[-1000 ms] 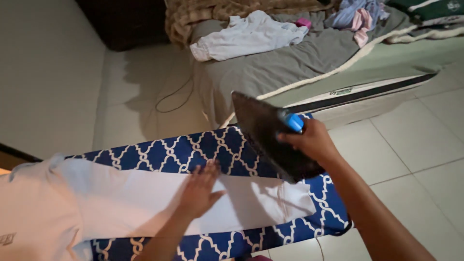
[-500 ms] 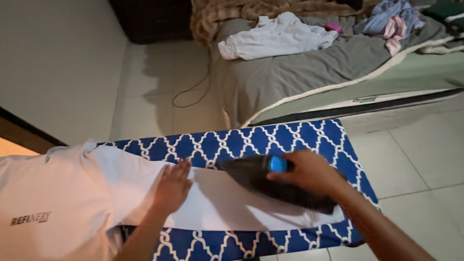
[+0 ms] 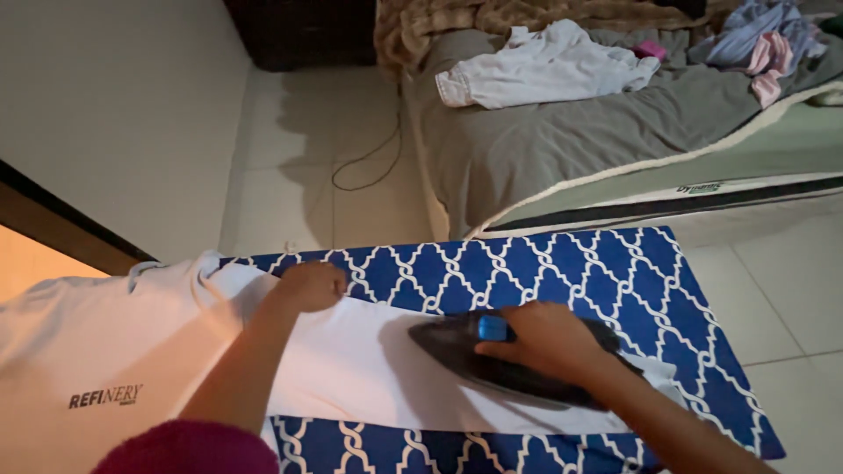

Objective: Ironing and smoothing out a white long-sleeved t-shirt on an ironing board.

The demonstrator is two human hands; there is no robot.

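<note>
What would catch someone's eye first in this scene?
Probably the blue-and-white patterned ironing board across the lower middle, with a white shirt spread over it. The right hand presses a dark iron flat on the sleeve while the left hand pins the fabric near the shoulder.

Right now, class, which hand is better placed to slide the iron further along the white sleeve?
The right hand: it grips the iron, flat on the sleeve. The left hand only pins fabric near the shoulder.
</note>
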